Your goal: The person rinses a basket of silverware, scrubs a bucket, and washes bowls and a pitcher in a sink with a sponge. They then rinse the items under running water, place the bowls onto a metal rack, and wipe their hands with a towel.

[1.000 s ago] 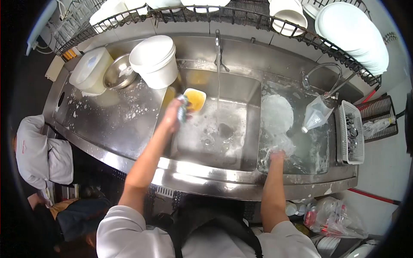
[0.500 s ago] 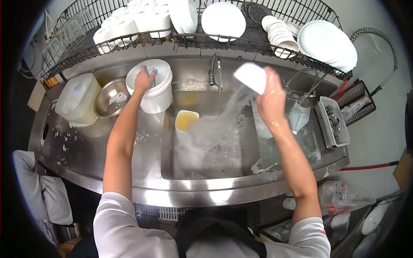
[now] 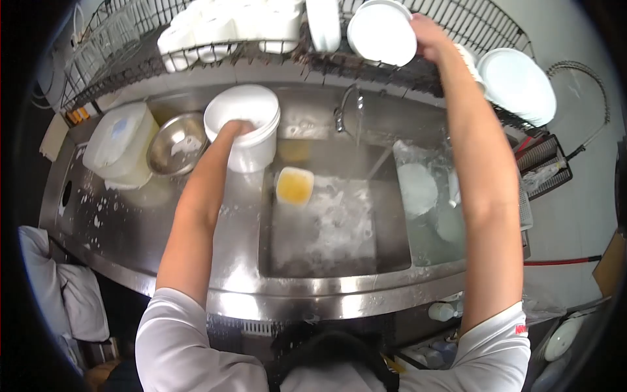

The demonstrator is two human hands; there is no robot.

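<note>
At the rack (image 3: 372, 70) now: right hand (image 3: 429, 38)

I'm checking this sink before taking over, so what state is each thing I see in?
Faucet: running
Bucket: upright, open, left hand inside
Square white dish: in the sink, yellow contents
Steel bowl: upright, open, something pale inside
Wire rack: loaded with white dishware
Round white dish: on the rack, right hand at its edge
</note>
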